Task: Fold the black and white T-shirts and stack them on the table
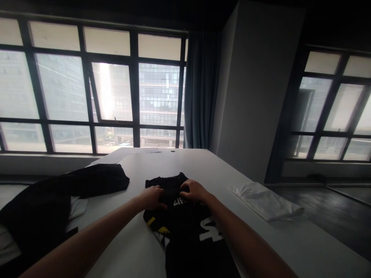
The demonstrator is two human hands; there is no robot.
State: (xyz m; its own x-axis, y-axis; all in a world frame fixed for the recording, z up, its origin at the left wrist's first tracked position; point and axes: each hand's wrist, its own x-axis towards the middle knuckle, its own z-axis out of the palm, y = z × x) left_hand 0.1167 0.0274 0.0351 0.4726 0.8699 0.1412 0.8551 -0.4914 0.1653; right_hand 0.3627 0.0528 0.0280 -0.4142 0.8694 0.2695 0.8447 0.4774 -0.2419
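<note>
Shirt [188, 251]: lying on table [197, 164], black, printed, between both forearms. Probably light, soft and limp, quick to crease, hardly fragile; print perhaps a little stiffer. Best held by both corners of far edge. Left hand [153, 197] and right hand [194, 190]: touching cloth, fingers bent; pinching or merely resting, impossible to tell.

We enter this as an office-like room: dark-framed windows [62, 85], one pane [113, 92] tilted open, facing a glass-fronted building [159, 96]; blue curtain [201, 88]; pale pillar [257, 77]. We list a white table [213, 175] with a dark round spot [172, 151] near its far end.
</note>
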